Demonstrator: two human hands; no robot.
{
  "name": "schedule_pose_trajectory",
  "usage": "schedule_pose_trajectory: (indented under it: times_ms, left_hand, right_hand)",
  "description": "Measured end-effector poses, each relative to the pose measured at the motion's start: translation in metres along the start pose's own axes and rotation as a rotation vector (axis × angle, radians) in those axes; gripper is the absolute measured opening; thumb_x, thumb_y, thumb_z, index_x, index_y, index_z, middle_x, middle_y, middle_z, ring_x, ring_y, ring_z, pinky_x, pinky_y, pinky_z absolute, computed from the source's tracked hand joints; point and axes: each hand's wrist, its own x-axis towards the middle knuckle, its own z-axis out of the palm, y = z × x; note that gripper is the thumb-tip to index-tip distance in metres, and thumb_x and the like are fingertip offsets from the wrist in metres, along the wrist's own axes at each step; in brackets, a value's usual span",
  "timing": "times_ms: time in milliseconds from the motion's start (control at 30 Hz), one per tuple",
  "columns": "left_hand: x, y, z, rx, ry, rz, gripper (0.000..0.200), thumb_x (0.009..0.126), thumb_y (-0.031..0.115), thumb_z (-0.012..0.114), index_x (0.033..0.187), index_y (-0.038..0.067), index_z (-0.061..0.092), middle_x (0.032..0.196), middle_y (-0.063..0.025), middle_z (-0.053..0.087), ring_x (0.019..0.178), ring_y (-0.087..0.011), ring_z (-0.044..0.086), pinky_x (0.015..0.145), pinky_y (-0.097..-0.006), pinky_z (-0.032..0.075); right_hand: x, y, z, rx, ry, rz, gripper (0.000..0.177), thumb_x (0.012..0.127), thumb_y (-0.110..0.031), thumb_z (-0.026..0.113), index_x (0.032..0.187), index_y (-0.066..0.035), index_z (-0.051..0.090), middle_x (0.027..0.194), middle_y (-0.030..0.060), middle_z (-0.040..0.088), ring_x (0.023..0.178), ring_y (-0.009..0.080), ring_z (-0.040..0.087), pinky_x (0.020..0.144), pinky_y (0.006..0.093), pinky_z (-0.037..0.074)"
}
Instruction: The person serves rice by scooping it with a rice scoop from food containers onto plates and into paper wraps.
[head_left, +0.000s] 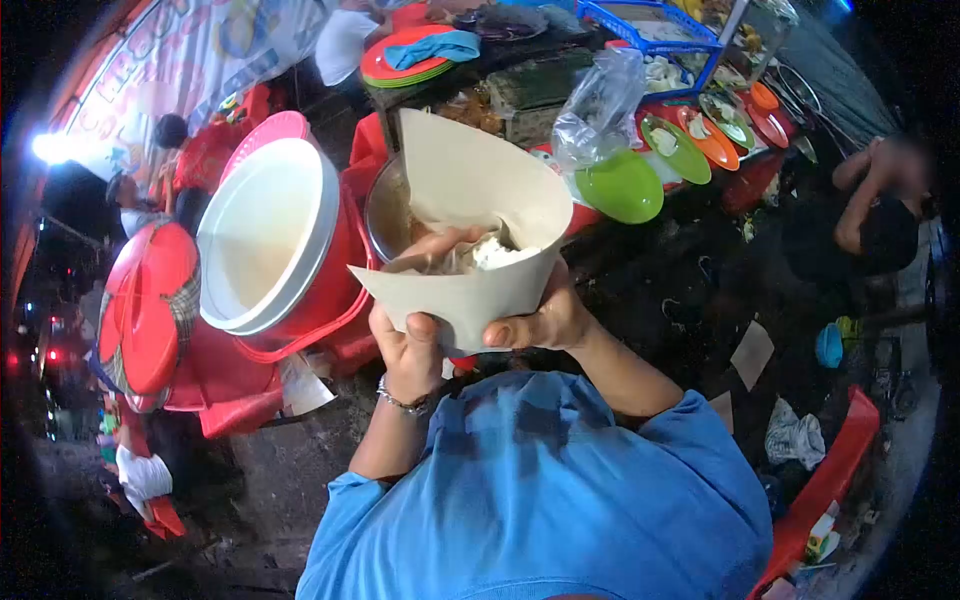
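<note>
Both hands hold a sheet of brown food-wrapping paper (480,180) in front of the chest, curled up into an open-topped wrap. White rice (492,253) and some darker food lie inside it. My left hand (405,345), with a bracelet at the wrist, is closed on the paper's left side; its thumb is outside and its fingers reach over the inside. On the right, my right hand (548,318) grips the lower edge, thumb in front and the other fingers hidden behind the paper. A metal pot (385,212) is partly hidden behind the wrap.
Left of me, a white basin of cloudy water (265,235) sits in a red tub (350,285), beside a red stool (150,310). Green plates (620,188) and orange plates line the counter, near a plastic bag (600,105). A person (865,220) is at the right.
</note>
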Motion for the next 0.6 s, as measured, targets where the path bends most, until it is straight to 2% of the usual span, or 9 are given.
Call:
schedule_pose_trajectory:
  times_ms: [133,233,267,300,367,400,433,500,600]
  left_hand:
    - [0.004,-0.005,-0.001,0.009,-0.01,0.381,0.069,0.09,0.057,0.047,0.122,-0.004,0.051,0.118,-0.0251,0.058,0.123,-0.0421,0.046,0.107,-0.0524,0.028]
    - [-0.006,-0.018,0.007,0.133,0.411,0.407,0.09,0.088,0.059,0.05,0.144,-0.003,0.018,0.147,-0.0254,0.025,0.137,-0.0381,0.026,0.11,-0.0504,0.023]
    - [0.001,-0.015,0.002,0.153,0.406,0.362,0.108,0.081,0.066,0.053,0.146,-0.002,0.001,0.152,-0.0228,0.006,0.141,-0.0347,0.016,0.111,-0.0471,0.022]
    - [0.004,-0.011,0.006,-0.012,0.468,0.267,0.116,0.073,0.069,0.063,0.145,-0.004,0.009,0.149,-0.022,0.019,0.137,-0.0326,0.026,0.11,-0.0435,0.025]
    - [-0.01,-0.016,-0.005,-0.264,0.155,0.074,0.116,0.066,0.061,0.076,0.142,-0.006,0.019,0.142,-0.0192,0.033,0.129,-0.0284,0.039,0.106,-0.0412,0.032]
    - [-0.023,-0.01,-0.012,-0.188,0.158,-0.047,0.1,0.065,0.045,0.084,0.135,-0.005,0.034,0.129,-0.0149,0.049,0.116,-0.0225,0.051,0.099,-0.0368,0.041]
    - [-0.027,-0.01,-0.012,-0.134,0.222,-0.122,0.072,0.073,0.029,0.081,0.126,-0.004,0.047,0.117,-0.0122,0.058,0.105,-0.0186,0.057,0.092,-0.0337,0.046]
    - [-0.025,-0.002,-0.015,-0.363,0.215,-0.479,0.048,0.079,0.017,0.075,0.118,-0.003,0.054,0.108,-0.01,0.063,0.098,-0.0173,0.061,0.087,-0.0322,0.049]
    - [-0.059,-0.027,-0.023,-0.631,0.357,-0.752,0.033,0.085,0.008,0.066,0.116,-0.001,0.057,0.109,-0.0103,0.064,0.098,-0.0182,0.062,0.086,-0.0328,0.05]
  right_hand:
    - [-0.001,0.008,0.011,0.129,-0.052,-0.098,0.091,0.064,-0.018,0.082,0.137,0.002,0.032,0.132,0.0113,0.046,0.12,0.0201,0.047,0.102,0.0349,0.037]
    - [-0.011,0.01,0.018,0.032,0.005,0.049,0.086,0.065,-0.017,0.082,0.134,0.005,0.036,0.123,0.0149,0.053,0.111,0.0213,0.054,0.095,0.0344,0.044]
    - [-0.014,0.013,0.019,-0.007,0.009,0.069,0.084,0.065,-0.017,0.082,0.133,0.005,0.037,0.12,0.0156,0.055,0.108,0.0215,0.056,0.092,0.0341,0.046]
    - [-0.014,0.015,0.022,-0.07,0.015,-0.06,0.08,0.067,-0.017,0.082,0.131,0.005,0.039,0.122,0.0157,0.053,0.111,0.0203,0.054,0.094,0.0344,0.045]
    - [-0.013,0.015,0.025,-0.062,0.104,-0.09,0.077,0.07,-0.018,0.08,0.131,0.004,0.037,0.123,0.0151,0.052,0.112,0.0195,0.053,0.095,0.0333,0.044]
    - [-0.013,0.016,0.021,-0.029,0.127,0.017,0.077,0.072,-0.017,0.079,0.132,0.003,0.035,0.123,0.0146,0.051,0.111,0.0195,0.053,0.095,0.0329,0.043]
    - [-0.014,0.018,0.015,0.008,0.149,0.129,0.076,0.074,-0.017,0.077,0.133,0.002,0.033,0.123,0.0141,0.051,0.111,0.0196,0.052,0.095,0.0326,0.043]
    - [-0.023,0.027,0.006,-0.155,0.114,0.2,0.064,0.085,-0.022,0.068,0.133,0.001,0.033,0.121,0.0119,0.051,0.108,0.0191,0.052,0.094,0.0328,0.042]
    - [-0.052,0.048,0.003,-0.089,0.151,0.513,0.046,0.093,-0.021,0.056,0.129,0.001,0.04,0.119,0.0086,0.051,0.108,0.0158,0.05,0.095,0.0294,0.039]
